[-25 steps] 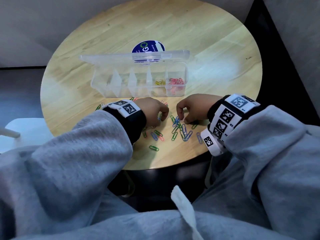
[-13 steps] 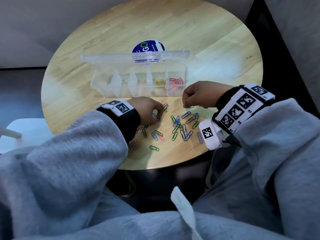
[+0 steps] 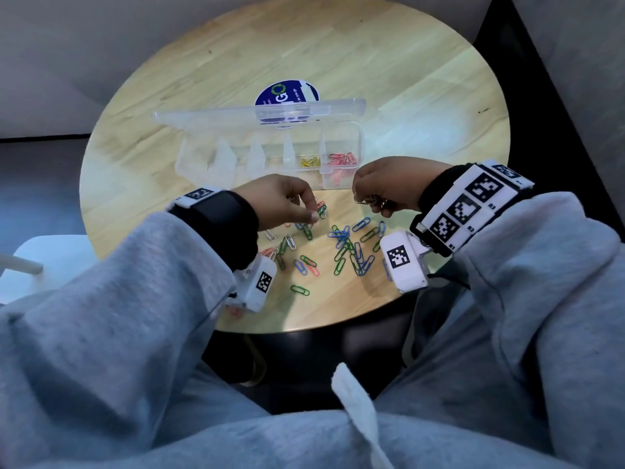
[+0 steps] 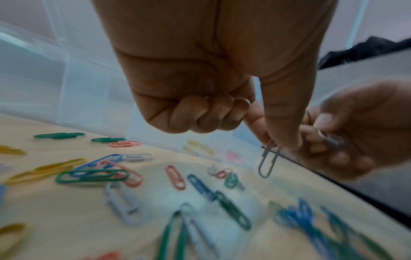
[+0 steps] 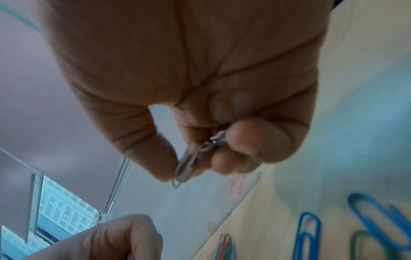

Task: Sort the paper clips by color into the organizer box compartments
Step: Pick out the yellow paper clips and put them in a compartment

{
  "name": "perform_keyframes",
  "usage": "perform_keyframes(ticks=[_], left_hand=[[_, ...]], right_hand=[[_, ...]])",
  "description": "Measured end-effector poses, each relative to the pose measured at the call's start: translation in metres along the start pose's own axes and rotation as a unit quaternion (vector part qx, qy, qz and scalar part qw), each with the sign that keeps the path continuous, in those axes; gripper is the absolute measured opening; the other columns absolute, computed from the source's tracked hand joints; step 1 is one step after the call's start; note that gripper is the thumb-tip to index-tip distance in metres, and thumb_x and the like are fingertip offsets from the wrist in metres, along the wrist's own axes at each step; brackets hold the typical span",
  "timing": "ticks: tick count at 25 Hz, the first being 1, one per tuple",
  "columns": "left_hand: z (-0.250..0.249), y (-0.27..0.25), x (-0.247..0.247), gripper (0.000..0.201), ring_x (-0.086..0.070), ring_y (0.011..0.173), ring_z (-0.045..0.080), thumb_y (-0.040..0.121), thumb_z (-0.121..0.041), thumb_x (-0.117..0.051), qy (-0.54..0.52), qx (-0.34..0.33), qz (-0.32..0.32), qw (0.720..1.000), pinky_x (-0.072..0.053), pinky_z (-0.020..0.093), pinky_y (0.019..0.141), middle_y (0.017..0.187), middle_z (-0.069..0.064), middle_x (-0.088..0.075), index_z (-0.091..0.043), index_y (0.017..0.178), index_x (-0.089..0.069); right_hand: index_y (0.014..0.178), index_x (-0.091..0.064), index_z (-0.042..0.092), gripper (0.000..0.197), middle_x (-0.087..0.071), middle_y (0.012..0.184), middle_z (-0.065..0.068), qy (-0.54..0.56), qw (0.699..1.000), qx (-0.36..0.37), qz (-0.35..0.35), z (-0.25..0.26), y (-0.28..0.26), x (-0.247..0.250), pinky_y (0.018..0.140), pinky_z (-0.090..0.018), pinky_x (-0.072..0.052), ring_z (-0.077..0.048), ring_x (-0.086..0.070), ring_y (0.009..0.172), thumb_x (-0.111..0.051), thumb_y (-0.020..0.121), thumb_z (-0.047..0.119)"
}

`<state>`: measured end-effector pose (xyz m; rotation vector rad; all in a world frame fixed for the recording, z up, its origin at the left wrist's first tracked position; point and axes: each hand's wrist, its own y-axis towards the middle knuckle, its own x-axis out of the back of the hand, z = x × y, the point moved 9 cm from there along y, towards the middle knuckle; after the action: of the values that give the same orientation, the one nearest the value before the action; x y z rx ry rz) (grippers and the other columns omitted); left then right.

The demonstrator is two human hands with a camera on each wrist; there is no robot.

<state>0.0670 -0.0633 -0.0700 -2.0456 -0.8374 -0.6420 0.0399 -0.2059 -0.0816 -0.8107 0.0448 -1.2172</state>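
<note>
The clear organizer box (image 3: pixel 216 157) stands open on the round wooden table (image 3: pixel 406 79), with its lid tipped back. Yellow clips (image 3: pixel 309 162) lie in one compartment and red clips (image 3: pixel 341 159) in the rightmost one. Loose clips (image 3: pixel 348 245) in blue, green, red, white and yellow are scattered in front of the box. My left hand (image 3: pixel 316 213) hovers over them, its thumb and forefinger pinching a grey clip (image 4: pixel 269 160). My right hand (image 3: pixel 367 201) is raised by the box's right end and holds a few grey clips (image 5: pixel 189 161) in its curled fingers.
A round blue sticker (image 3: pixel 287 93) shows on the table behind the lid. The table's near edge (image 3: pixel 304 330) is close behind the clip pile. A white seat (image 3: pixel 40 258) stands low at the left. My grey sleeves fill the foreground.
My right hand has risen from the clip pile toward the box with grey clips in it. My left hand has moved forward and right and lifted a grey clip.
</note>
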Motion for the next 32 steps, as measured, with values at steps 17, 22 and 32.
perform_keyframes(ticks=[17, 22, 32], left_hand=[[0.015, -0.014, 0.004, 0.021, -0.040, 0.037, 0.011, 0.084, -0.008, -0.033, -0.451, 0.116, 0.006, 0.885, -0.025, 0.010, 0.035, 0.048, 0.001, -0.048, -0.017, 0.068, -0.043], [0.023, -0.014, 0.001, 0.017, -0.042, 0.040, 0.011, 0.085, -0.013, -0.038, -0.439, 0.137, 0.018, 0.888, -0.027, 0.012, 0.037, 0.051, -0.001, -0.047, -0.017, 0.071, -0.047], [0.021, -0.006, -0.001, 0.014, -0.042, 0.057, 0.004, 0.079, -0.018, -0.065, 0.196, 0.062, 0.024, 0.978, -0.031, 0.021, 0.052, 0.064, -0.011, -0.046, -0.030, 0.086, -0.060]], right_hand=[[0.081, -0.060, 0.022, 0.011, -0.051, 0.069, 0.004, -0.124, 0.991, 0.044, 0.022, 0.012, 0.004, -0.019, 0.055, -0.022, -0.040, -0.012, -0.045, 0.058, -0.063, 0.084, 0.011], [0.085, -0.061, 0.026, 0.016, -0.045, 0.066, 0.010, -0.262, 0.962, 0.073, -0.019, 0.028, 0.010, -0.023, 0.054, -0.022, -0.035, -0.006, -0.042, 0.058, -0.062, 0.082, 0.010], [0.079, -0.060, 0.027, 0.030, -0.050, 0.061, 0.004, -0.302, 0.952, 0.042, -0.009, 0.024, 0.019, -0.032, 0.055, -0.025, -0.045, -0.016, -0.051, 0.050, -0.052, 0.079, -0.002]])
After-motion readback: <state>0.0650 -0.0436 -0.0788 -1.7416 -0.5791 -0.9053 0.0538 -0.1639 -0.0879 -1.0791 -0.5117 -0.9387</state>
